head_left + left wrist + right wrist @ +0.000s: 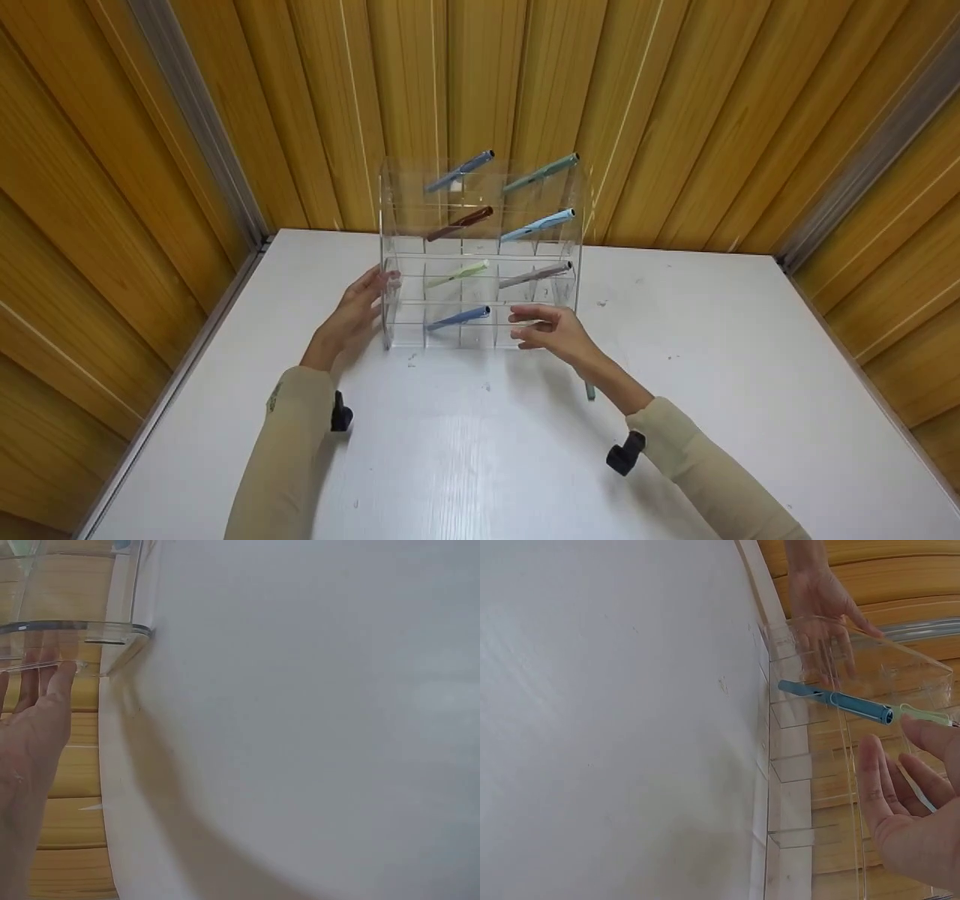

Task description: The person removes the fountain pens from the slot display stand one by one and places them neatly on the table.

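Observation:
A clear acrylic pen rack [480,304] stands on the white table, with several capped pens slanting in its tiers. The bottom tier holds a blue pen [459,318], which appears teal-blue in the right wrist view. My left hand [358,304] rests against the rack's left side panel, its fingers seen through the plastic. At the front of the lower right section is my right hand [555,334], thumb and fingers apart with nothing between them. A light green pen [459,274] and a grey pen [536,274] lie one tier higher.
Higher tiers hold a dark red pen [460,223], a light blue pen [538,225], another blue pen [460,171] and a green pen [541,172]. Another green pen [590,391] lies on the table, partly hidden by my right wrist. Wood-patterned walls [480,75] enclose the table.

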Available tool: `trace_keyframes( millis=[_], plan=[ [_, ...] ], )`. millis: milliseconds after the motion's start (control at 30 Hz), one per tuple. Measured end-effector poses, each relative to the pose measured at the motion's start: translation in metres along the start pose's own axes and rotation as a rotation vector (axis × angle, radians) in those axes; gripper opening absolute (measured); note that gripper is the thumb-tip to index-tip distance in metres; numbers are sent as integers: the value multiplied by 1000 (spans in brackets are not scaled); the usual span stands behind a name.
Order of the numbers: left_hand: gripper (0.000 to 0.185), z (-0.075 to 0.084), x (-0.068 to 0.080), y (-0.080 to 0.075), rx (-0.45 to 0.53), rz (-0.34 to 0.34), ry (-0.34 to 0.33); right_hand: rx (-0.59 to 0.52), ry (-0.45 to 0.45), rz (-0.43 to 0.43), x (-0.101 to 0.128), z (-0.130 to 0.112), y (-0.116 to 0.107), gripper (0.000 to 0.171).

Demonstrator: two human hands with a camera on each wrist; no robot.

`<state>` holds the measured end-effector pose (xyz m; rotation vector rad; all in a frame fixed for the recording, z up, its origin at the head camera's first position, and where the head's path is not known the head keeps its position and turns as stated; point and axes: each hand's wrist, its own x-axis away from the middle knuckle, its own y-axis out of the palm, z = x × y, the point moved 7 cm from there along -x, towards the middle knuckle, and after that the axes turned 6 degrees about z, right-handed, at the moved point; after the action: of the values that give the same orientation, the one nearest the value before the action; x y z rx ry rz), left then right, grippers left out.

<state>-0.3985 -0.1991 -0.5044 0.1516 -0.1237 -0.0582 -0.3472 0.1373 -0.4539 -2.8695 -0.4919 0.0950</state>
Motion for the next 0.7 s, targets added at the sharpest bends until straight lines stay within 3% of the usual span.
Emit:
trace_keyframes(
  millis=[200, 433, 700],
  plan=[
    [69, -3, 0, 0, 11, 6, -8, -55, -9, 11, -5, -1, 10, 53],
    [67, -1, 0, 1, -13, -4, 27, -79, -10, -8, -10, -2, 24, 57],
    [67, -5, 0, -1, 18, 25, -5, -100, -11, -28, -16, -1, 35, 56]
  ],
)
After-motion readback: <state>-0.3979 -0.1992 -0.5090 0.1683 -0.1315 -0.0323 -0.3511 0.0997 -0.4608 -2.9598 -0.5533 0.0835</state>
